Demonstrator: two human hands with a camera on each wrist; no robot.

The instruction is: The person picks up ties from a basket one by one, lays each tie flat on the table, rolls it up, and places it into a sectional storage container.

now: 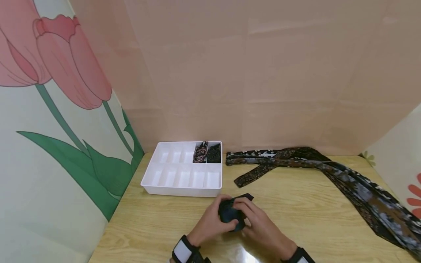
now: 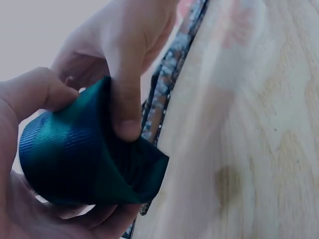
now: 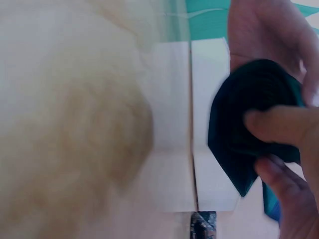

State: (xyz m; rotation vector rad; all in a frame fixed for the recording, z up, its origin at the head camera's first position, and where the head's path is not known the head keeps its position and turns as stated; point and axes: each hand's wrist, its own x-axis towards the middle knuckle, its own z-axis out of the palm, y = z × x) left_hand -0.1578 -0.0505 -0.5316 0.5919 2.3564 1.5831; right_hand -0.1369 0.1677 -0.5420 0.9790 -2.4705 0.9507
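Note:
Both hands hold a rolled-up necktie [image 1: 227,212], dark blue and green with stripes, above the front part of the table. My left hand [image 1: 212,219] curls round its side, thumb on one side and fingers below, as the left wrist view shows. From the right, my right hand [image 1: 263,227] grips the roll, one digit pressed into the coiled end. A pointed tail of the tie [image 2: 154,167] sticks out past the coil. In the right wrist view the coil [image 3: 227,119] faces the camera and hides part of the left hand.
Behind the hands stands a white compartment tray [image 1: 182,190], with a patterned rolled tie [image 1: 200,152] and a dark rolled tie [image 1: 214,153] in its back right compartments. Several long patterned neckties [image 1: 348,179] lie across the right side of the wooden table [image 1: 131,226]. Walls border the table's back and sides.

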